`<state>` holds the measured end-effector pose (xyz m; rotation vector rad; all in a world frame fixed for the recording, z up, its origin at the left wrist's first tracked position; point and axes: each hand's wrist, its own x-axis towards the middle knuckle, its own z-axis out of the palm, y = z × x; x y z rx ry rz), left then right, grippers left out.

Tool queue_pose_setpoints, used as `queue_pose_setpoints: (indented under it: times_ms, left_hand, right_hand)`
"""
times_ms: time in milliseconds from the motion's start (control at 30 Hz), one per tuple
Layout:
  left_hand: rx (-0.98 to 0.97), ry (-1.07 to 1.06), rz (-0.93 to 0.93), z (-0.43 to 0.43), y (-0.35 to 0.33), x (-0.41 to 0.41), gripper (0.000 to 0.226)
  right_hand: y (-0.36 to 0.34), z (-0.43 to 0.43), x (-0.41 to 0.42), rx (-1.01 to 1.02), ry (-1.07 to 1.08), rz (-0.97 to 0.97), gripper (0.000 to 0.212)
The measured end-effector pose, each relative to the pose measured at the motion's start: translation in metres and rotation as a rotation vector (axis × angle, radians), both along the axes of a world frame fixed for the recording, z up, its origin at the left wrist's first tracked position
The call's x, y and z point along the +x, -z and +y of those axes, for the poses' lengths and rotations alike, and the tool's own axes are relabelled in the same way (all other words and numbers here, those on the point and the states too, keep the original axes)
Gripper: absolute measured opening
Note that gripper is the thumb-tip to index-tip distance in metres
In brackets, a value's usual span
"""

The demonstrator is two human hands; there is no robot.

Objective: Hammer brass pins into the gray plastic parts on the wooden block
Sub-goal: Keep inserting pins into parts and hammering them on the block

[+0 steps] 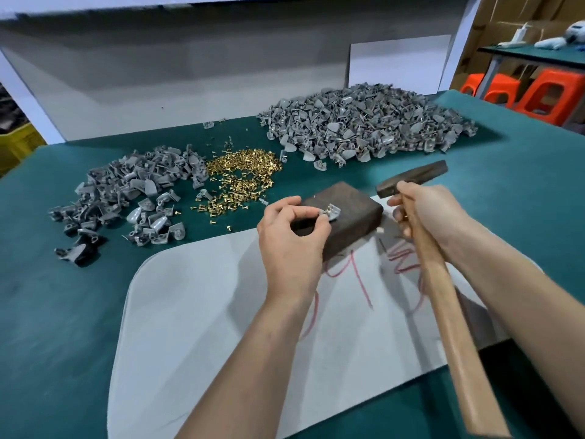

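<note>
A green cloth-covered table (79, 312) is overlaid by a smooth white sheet (196, 312) bearing unreadable red scrawl; heaps of gray plastic parts (364, 122) and brass pins (240, 172) are piled behind it. A wooden-handled hammer (443, 280) is gripped in the curled fingers of the right hand (433, 213), just beside a dark wooden block (351, 213), on which one gray part (332, 212) is pinched by the fingertips of the left hand (291, 242).

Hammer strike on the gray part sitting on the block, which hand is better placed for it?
Right. The right hand grips the hammer just below its head, raised beside the wooden block. The left hand pinches the gray part on the block, steadying it.
</note>
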<state>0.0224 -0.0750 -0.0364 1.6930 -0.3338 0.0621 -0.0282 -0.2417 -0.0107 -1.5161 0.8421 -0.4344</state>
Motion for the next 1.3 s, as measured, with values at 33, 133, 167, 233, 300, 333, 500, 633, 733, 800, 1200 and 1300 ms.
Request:
queue_pose_setpoints:
  times_ms: [33, 133, 167, 233, 300, 333, 500, 633, 733, 800, 1200, 1300]
  left_hand:
    - [0.0, -0.001, 0.0, 0.0, 0.0, 0.0, 0.019]
    - [-0.02, -0.014, -0.009, -0.001, 0.0, 0.0, 0.017]
    - [-0.027, -0.015, -0.009, -0.001, 0.0, -0.001, 0.016]
    - [-0.033, -0.014, -0.009, -0.001, -0.001, -0.001, 0.016]
    - [-0.035, -0.016, -0.011, -0.001, -0.001, -0.001, 0.016]
    - [-0.035, -0.017, -0.014, -0.001, -0.001, -0.001, 0.016]
    - [-0.034, -0.013, -0.014, -0.001, 0.0, -0.001, 0.017]
    - [-0.024, -0.022, -0.024, -0.002, 0.001, 0.0, 0.019]
    - [-0.011, -0.034, -0.028, -0.003, 0.001, 0.0, 0.021]
    - [0.008, -0.031, -0.031, -0.003, 0.001, 0.0, 0.021]
    - [0.065, -0.004, -0.092, -0.003, 0.001, -0.002, 0.021]
    - [0.04, 0.003, -0.087, -0.003, 0.0, -0.002, 0.022]
  right_hand:
    - [0.003, -0.003, -0.001, -0.063, 0.005, 0.028, 0.024]
    - [0.009, -0.007, 0.0, -0.375, -0.006, 0.158, 0.022]
    - [0.009, -0.008, 0.0, -0.526, 0.002, 0.229, 0.027]
    - [0.004, -0.009, 0.0, -0.765, 0.025, 0.358, 0.034]
    - [0.001, -0.012, -0.003, -0.826, 0.016, 0.423, 0.037]
    - [0.001, -0.014, -0.004, -0.828, 0.005, 0.458, 0.04]
    - [-0.007, -0.02, -0.008, -0.881, -0.001, 0.62, 0.048]
    - [-0.011, -0.008, -0.01, -1.049, 0.069, 0.281, 0.033]
    - [-0.012, 0.024, -0.009, -1.131, -0.312, -0.193, 0.022]
    - [-0.006, 0.035, -0.009, -1.169, -0.475, -0.267, 0.025]
    - [-0.001, 0.044, -0.006, -1.105, -0.513, -0.321, 0.018]
    - [0.0, 0.045, -0.007, -1.116, -0.506, -0.309, 0.02]
